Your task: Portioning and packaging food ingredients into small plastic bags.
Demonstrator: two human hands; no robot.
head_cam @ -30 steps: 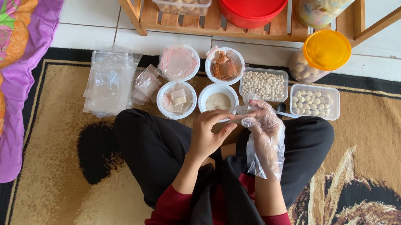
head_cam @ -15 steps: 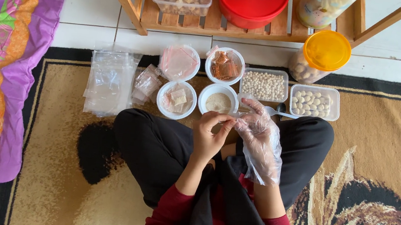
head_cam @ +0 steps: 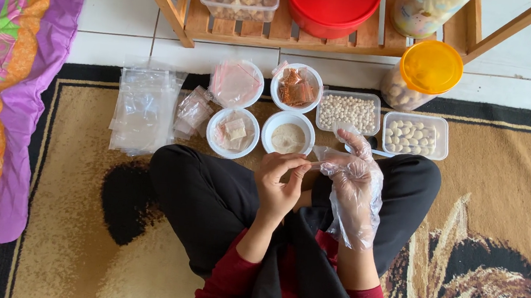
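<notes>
Left hand (head_cam: 280,182): bare, raised over lap, fingers curled together, pinching glove edge to hold it taut.
Right hand (head_cam: 353,178): fingers apart inside loose clear plastic glove (head_cam: 354,208), fingertips toward left hand.
Just beyond both hands: white bowl of powder (head_cam: 288,133).
Farther out: trays of pale beans (head_cam: 347,111), within reach.
</notes>
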